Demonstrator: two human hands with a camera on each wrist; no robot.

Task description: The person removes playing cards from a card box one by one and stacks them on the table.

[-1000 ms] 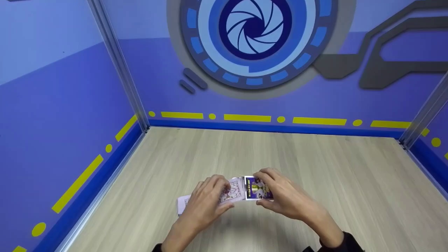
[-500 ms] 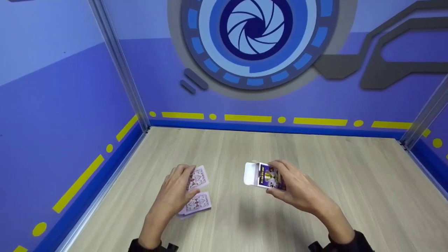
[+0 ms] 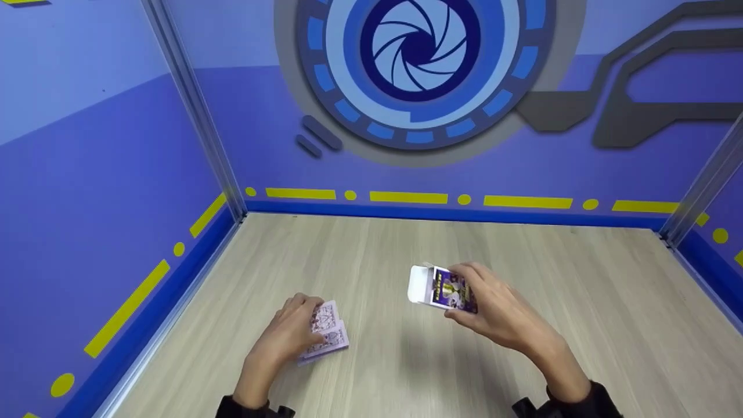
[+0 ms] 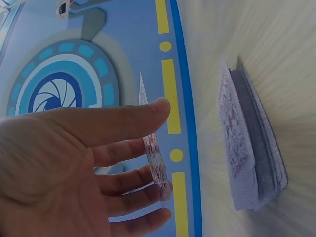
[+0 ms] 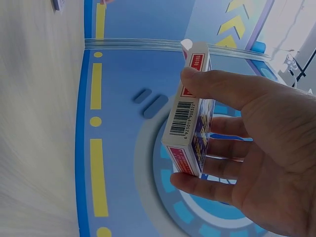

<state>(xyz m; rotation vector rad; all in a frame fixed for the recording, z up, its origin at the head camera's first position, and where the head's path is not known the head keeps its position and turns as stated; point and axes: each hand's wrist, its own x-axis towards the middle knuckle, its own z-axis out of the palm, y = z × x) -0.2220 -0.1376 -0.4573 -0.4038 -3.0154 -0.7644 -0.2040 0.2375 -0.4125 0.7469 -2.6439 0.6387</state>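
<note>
A thin playing card (image 3: pixel 326 315) with a red-patterned back is held between the thumb and fingers of my left hand (image 3: pixel 283 332). In the left wrist view the card (image 4: pixel 157 165) is seen nearly edge-on, apart from the deck of cards (image 4: pixel 242 143) lying on the table. From the head, the held card overlaps the far side of that deck (image 3: pixel 335 341). My right hand (image 3: pixel 496 310) grips a purple and white card box (image 3: pixel 453 290) above the table, its white flap (image 3: pixel 419 284) standing out toward the left. The right wrist view shows the box's barcode side (image 5: pixel 181 118).
The pale wood table (image 3: pixel 395 249) is bounded by a blue back wall (image 3: pixel 244 133) and a left side panel (image 3: pixel 116 191), joined by a metal corner post (image 3: pixel 200 116). Black sleeves (image 3: pixel 580 403) reach in at the front edge.
My left hand has left the box mouth, moving left with a card, then lowered toward the deck. The box has shifted slightly right and away in my right hand, its flap now in view.
</note>
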